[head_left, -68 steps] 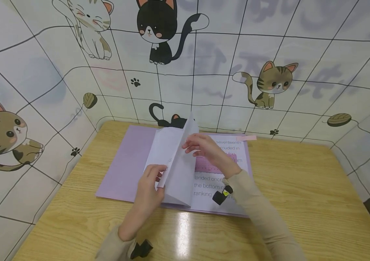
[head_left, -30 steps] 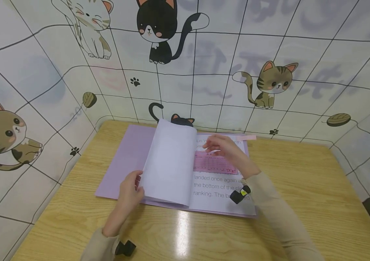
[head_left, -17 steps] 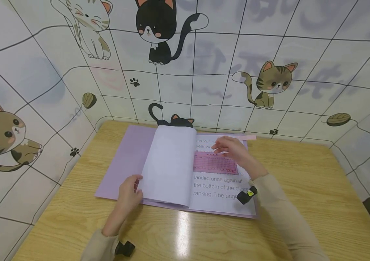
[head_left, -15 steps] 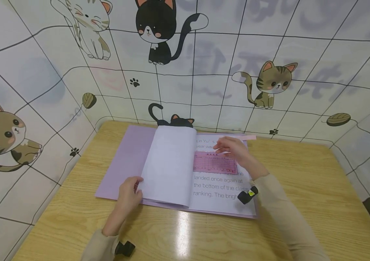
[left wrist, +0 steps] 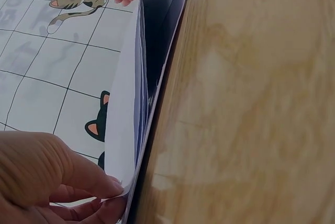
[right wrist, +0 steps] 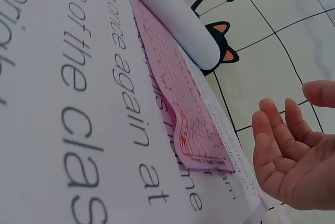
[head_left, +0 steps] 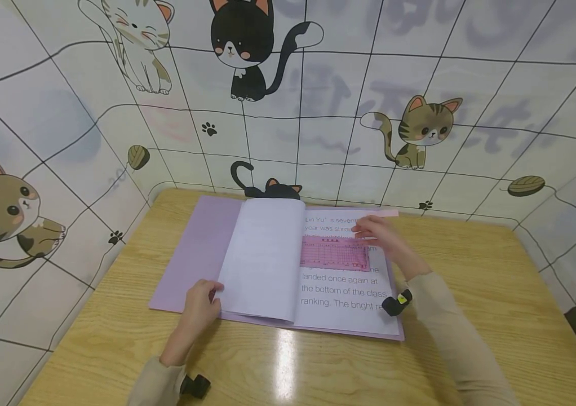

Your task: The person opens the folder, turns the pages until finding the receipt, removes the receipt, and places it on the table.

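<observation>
A purple-covered booklet (head_left: pixel 194 254) lies spread on the wooden table. Blank white pages (head_left: pixel 265 259) are turned over to its left side and bulge up near the spine. My left hand (head_left: pixel 199 307) pinches the near left corner of the turned page, thumb on top in the left wrist view. On the right, the printed page (head_left: pixel 339 321) carries large text, and across it lies a pink printed slip (head_left: pixel 333 255) with a grid, its right end curling up. Close above the slip's upper right, my right hand (head_left: pixel 384 239) hovers, holding nothing, fingers loosely bent in the right wrist view.
A pale pink tab (head_left: pixel 388 213) sticks out at the booklet's top right. The wooden table (head_left: pixel 470 282) extends around the booklet. Behind and at the sides rises a white wall covering (head_left: pixel 339 84) with cartoon cats and grid lines.
The white page has gone from standing upright at the spine to lying on the left, my left hand moving left and down with it. My right hand has drawn back rightward, uncovering text and slip.
</observation>
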Demonstrator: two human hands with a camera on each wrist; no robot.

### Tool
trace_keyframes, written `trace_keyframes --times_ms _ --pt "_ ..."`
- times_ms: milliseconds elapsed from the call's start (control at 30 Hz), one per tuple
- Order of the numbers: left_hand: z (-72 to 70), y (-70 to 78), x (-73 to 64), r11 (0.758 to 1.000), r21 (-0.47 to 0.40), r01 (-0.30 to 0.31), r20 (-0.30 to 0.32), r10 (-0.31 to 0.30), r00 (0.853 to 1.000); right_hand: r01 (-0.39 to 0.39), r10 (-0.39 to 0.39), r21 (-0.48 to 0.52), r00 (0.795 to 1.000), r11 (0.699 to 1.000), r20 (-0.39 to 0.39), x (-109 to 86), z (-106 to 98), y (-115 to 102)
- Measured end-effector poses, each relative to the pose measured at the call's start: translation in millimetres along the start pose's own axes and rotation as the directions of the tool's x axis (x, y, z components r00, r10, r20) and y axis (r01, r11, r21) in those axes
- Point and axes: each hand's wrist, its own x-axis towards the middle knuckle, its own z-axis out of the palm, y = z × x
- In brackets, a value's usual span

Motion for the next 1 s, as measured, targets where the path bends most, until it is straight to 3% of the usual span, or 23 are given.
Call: trace_keyframes --times_ms 367,700,1000 --pt "1.6 -0.3 1.0 1.0 0.009 0.012 0.013 -0.012 1.0 -0.061 0.061 0.01 0.996 0.998 -0.058 -0.3 -10.0 10.5" --pt "1.7 1.7 1.8 0.998 0.03 0.061 0.043 -0.063 0.997 -0.067 0.062 -0.085 0.996 0.994 -0.068 -2.7 -14.5 20.2" --pt "1.7 3.8 1.6 0.997 0.039 0.068 0.043 -0.07 0.997 -0.084 0.077 -0.091 0.994 0.992 -0.082 -5.6 -15.5 27.2"
